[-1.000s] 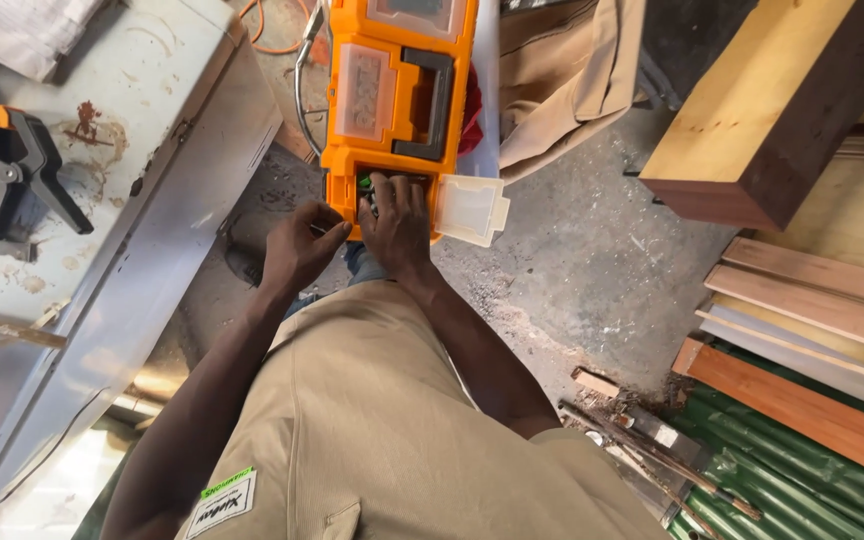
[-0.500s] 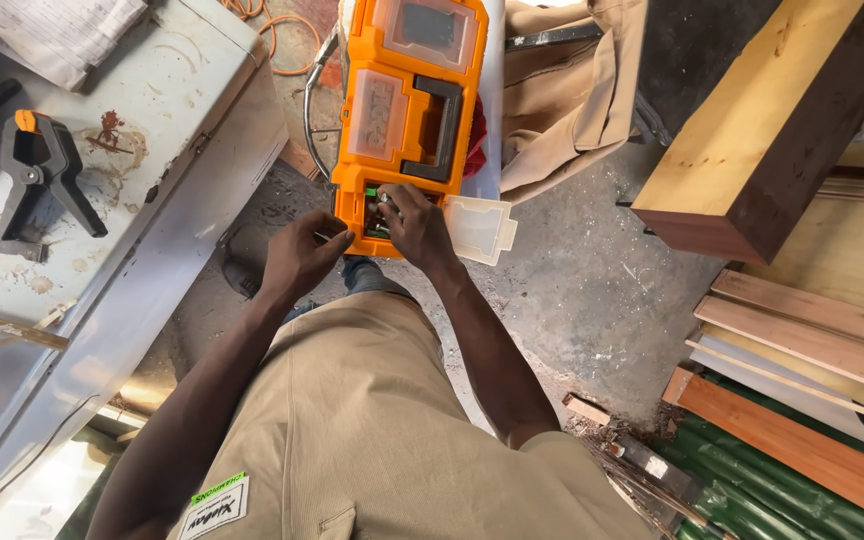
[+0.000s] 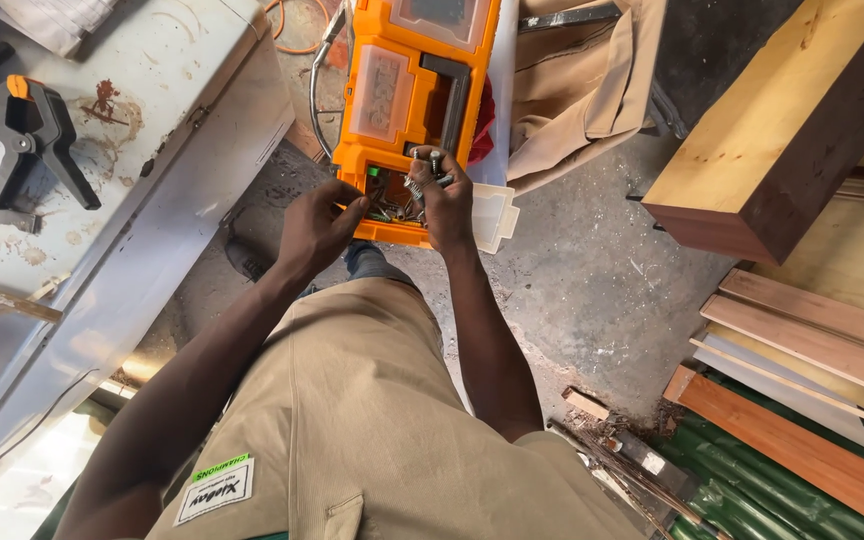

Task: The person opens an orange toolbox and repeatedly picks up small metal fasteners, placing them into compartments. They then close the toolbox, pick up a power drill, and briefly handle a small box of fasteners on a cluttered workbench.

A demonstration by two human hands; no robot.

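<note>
An orange plastic organiser case (image 3: 397,100) with clear lidded compartments and a dark handle lies on the concrete floor in front of me. Its nearest compartment (image 3: 389,205) is uncovered and holds loose screws and small metal bits. My right hand (image 3: 442,200) holds several screws in its fingers just above that compartment. My left hand (image 3: 317,225) is at the compartment's left edge with fingertips pinched together at the case; I cannot tell what it grips. A clear lid flap (image 3: 492,215) hangs out beside my right hand.
A grey metal table (image 3: 102,190) on the left carries a black and orange spring clamp (image 3: 37,135). A thick wooden beam (image 3: 782,130), stacked boards (image 3: 812,340) and green pipes (image 3: 752,480) lie to the right. A tan bag (image 3: 582,90) sits behind the case.
My right hand has lifted out of the compartment with screws in its fingers. My left hand has moved closer to the case's edge. The view has shifted down slightly.
</note>
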